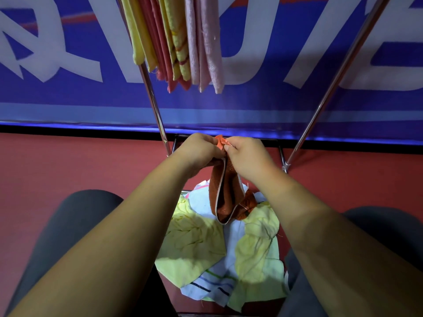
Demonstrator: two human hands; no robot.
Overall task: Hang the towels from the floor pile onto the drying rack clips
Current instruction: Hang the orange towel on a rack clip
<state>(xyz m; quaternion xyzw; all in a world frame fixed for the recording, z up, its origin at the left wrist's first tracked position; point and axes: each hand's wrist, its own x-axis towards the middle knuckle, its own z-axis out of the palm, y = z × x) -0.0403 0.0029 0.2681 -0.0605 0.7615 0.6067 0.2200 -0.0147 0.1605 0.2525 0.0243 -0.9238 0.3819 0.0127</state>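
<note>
Wall: blue banner (68, 94) with big white letters and a red stripe, beyond the left grip (199, 149) and right grip (247, 156).
Base: paler blue band (68, 112), then a black strip (68, 129).
Underfoot: dull red floor (57, 161) either side of both.

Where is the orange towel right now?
The orange towel hangs mid-view, its top corner pinched between the left hand and right hand, over the floor pile of yellow and white towels.

You can pass between the hanging towels (183, 42) and the rack's right pole (332, 88); the left pole (155, 110) and the floor pile (194, 243) crowd the space below.
</note>
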